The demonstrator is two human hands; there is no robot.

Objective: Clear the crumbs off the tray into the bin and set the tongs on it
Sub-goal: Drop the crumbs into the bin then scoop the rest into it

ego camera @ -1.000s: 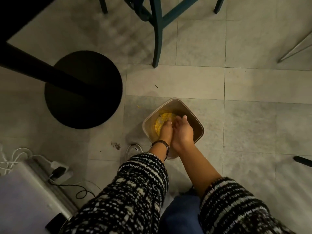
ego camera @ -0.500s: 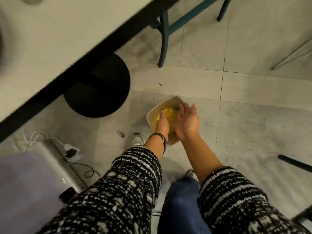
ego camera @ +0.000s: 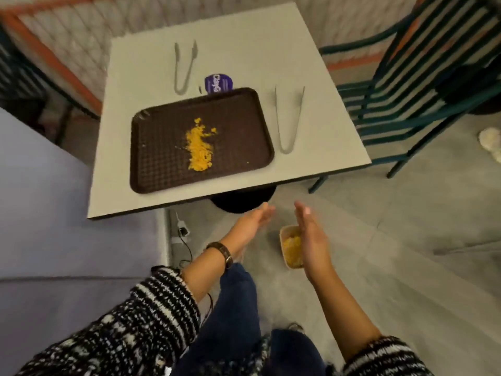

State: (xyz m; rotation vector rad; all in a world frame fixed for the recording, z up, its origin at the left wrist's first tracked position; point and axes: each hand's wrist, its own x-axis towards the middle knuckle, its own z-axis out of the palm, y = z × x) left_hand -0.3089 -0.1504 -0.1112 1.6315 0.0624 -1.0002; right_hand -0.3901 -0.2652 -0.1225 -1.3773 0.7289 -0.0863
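**Empty hands over the bin, crumbs on the tray**

Left hand [ego camera: 250, 225] and right hand [ego camera: 311, 234] hover open-fingered, holding nothing, above the floor bin [ego camera: 291, 246]. Beyond, orange crumbs [ego camera: 199, 146] lie on the brown tray [ego camera: 157, 164]; tongs [ego camera: 287, 120] rest beside it, another pair [ego camera: 184, 66] behind. The purple lid's [ego camera: 219, 83] writing is unreadable.

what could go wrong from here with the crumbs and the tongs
1. A pile of yellow crumbs still lies mid-tray; the bin sits low on the floor, so handfuls may spill on the way down.
2. The tray lies near the table edge, so a hard sweep might nudge it off.
3. Both tongs, far and right, lie off the tray; placing them early would dirty them.
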